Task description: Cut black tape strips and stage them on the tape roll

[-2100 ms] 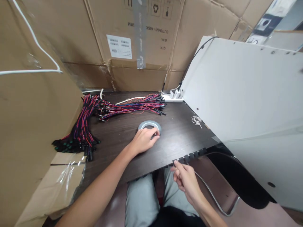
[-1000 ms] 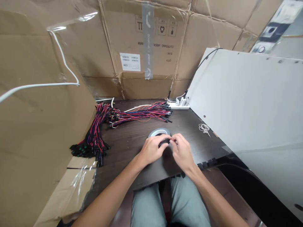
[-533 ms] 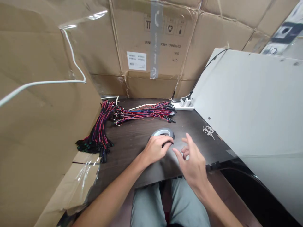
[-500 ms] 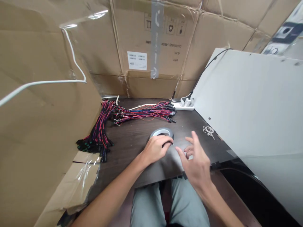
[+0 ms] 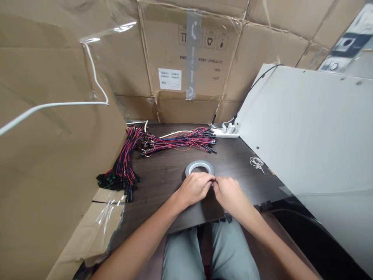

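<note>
A person's left hand [image 5: 196, 188] and right hand [image 5: 230, 192] meet over the dark brown wooden desk [image 5: 163, 179], in from its near edge. Both hands have their fingers bent in, and the thumb and fingertips of one come right up to those of the other. Whether each hand pinches something there cannot be told, because the fingers hide it.

A flat grey roll of tape with a white ring inside [image 5: 199, 162] lies on the desk, just past the left hand, around the middle between the left and right edges. The left hand hides its near side, so it is hard to say if they touch.

Small black strips [image 5: 264, 206] hang along the desk's near edge, close to the right hand and on toward the right corner. A thin white tangled string [image 5: 257, 162] lies by the right edge. A bunch of red, blue and black wires [image 5: 180, 140] lies along the far edge.
</note>
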`<move>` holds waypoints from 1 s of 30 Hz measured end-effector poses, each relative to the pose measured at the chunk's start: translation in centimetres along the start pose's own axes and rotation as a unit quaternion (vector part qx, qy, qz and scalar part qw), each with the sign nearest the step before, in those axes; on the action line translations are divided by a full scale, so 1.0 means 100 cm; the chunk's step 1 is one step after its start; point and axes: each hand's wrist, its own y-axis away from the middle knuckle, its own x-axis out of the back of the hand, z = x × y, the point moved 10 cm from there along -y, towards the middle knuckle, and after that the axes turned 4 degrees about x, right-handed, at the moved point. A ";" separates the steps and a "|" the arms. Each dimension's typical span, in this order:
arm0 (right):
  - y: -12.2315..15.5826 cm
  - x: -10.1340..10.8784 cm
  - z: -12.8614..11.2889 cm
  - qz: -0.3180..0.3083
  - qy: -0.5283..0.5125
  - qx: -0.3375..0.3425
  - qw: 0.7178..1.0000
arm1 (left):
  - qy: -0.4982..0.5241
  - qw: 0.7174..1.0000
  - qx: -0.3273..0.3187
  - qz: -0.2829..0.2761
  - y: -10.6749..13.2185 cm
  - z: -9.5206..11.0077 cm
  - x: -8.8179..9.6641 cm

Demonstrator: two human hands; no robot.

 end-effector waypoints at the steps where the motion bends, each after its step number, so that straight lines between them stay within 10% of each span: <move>1: -0.001 -0.002 0.002 -0.007 -0.003 -0.003 1.000 | 0.000 1.000 0.006 -0.007 0.000 -0.001 -0.001; 16: -0.006 0.004 0.012 0.038 -0.083 0.065 0.994 | 0.039 0.991 0.078 -0.098 0.001 -0.013 0.004; 30: 0.007 0.016 -0.010 0.107 -0.005 0.212 0.971 | 0.011 0.988 0.133 -0.073 -0.001 -0.024 0.009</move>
